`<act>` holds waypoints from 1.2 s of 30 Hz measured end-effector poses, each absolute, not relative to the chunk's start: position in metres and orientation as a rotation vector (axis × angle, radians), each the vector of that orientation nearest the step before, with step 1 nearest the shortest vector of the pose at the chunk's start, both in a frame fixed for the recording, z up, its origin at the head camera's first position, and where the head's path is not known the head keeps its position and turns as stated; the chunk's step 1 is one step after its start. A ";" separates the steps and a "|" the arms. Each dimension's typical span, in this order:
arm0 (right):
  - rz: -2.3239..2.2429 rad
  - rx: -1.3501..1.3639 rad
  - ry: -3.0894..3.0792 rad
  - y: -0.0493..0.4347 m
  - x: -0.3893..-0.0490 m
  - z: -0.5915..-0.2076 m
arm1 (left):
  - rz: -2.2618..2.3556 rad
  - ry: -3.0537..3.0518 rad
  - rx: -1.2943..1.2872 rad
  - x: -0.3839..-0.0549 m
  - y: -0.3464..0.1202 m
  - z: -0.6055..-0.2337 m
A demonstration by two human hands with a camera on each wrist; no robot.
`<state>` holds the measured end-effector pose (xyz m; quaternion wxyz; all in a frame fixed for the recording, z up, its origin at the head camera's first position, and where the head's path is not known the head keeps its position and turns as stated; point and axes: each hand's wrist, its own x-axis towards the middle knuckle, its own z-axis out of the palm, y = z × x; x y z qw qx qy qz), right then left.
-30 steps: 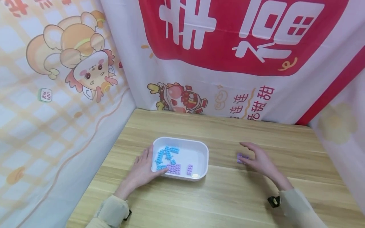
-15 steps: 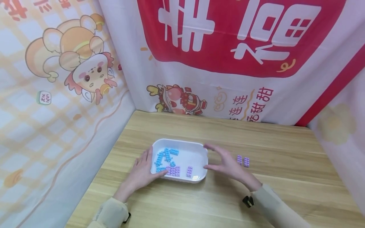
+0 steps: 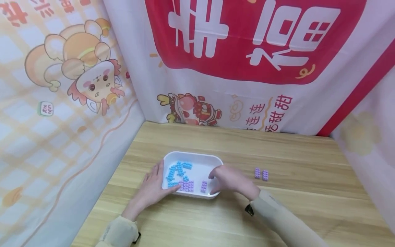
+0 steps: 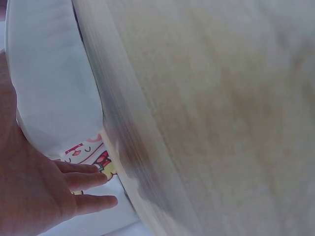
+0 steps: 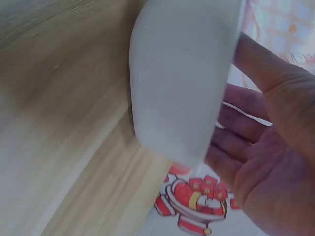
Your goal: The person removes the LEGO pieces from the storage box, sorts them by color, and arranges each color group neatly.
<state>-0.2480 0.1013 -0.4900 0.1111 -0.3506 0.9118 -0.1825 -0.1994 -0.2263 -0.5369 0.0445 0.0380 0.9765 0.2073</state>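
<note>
A white plastic tray point(image 3: 197, 161) stands on the table, with blue toy building bricks point(image 3: 177, 171) at its left and purple building bricks point(image 3: 187, 186) along its front side. One purple brick point(image 3: 204, 186) lies apart from them, toward the tray's right end. My left hand point(image 3: 152, 185) rests at the tray's left end, thumb over the front rim and straight fingers along the outside. Over the right rim reaches my right hand point(image 3: 231, 180), thumb and fingers spread apart near the lone purple brick. Nothing shows between them. In the right wrist view, the tray's outer wall point(image 5: 179, 78) partly hides the fingers.
To the right of the tray, two purple bricks point(image 3: 261, 174) lie side by side on the wooden table point(image 3: 293, 199). A printed cloth point(image 3: 234, 103) hangs behind the table, and another patterned cloth point(image 3: 77, 137) closes off the left side.
My right hand has moved left, away from the two purple bricks on the table and in over the tray's right rim. Those bricks are uncovered now. The left hand stays at the tray.
</note>
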 end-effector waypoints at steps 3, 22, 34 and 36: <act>-0.437 -1.087 2.674 0.091 -0.247 -0.500 | 0.648 2.973 0.109 -0.196 -0.226 -0.540; -0.344 -1.209 2.782 0.065 -0.255 -0.527 | 0.627 2.976 0.084 -0.193 -0.227 -0.537; -0.934 -1.052 2.675 0.077 -0.259 -0.527 | 0.630 2.994 0.096 -0.196 -0.225 -0.538; -0.975 -1.042 2.660 0.079 -0.259 -0.525 | 0.633 2.996 0.102 -0.197 -0.225 -0.538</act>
